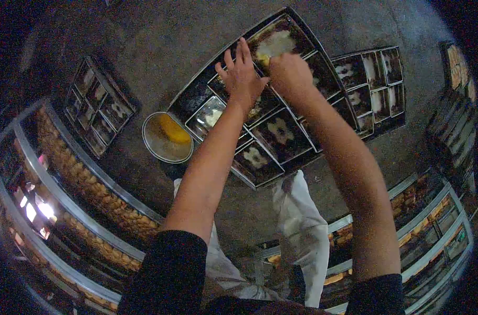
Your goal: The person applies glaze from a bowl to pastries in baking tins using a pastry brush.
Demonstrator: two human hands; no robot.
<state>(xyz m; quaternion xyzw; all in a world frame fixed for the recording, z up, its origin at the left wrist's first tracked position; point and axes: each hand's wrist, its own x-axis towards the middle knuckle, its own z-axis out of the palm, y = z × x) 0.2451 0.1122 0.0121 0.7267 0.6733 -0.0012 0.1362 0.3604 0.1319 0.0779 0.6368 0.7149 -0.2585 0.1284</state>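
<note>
My left hand (pixel 241 79), its fingers spread, reaches over a group of dark baking pans (pixel 281 136) divided by light metal rims. Beside it, my right hand (pixel 291 76) is closed in a fist at the near edge of the uppermost pan (pixel 283 39). A small yellow patch (pixel 264 59) shows at the fist's left side; what the fingers hold is mostly hidden. Pale smears mark the bottoms of several pans. To the left of the pans stands a round container (pixel 157 142) with a yellow mass (pixel 175 128) inside.
More divided pans lie on the floor at left (pixel 100 107) and right (pixel 373 86). Metal racks with rows of golden-brown baked-looking pieces stand near me, on the left (pixel 92 181) and right (pixel 407 236). My legs in white trousers (pixel 302 226) are close below the pans.
</note>
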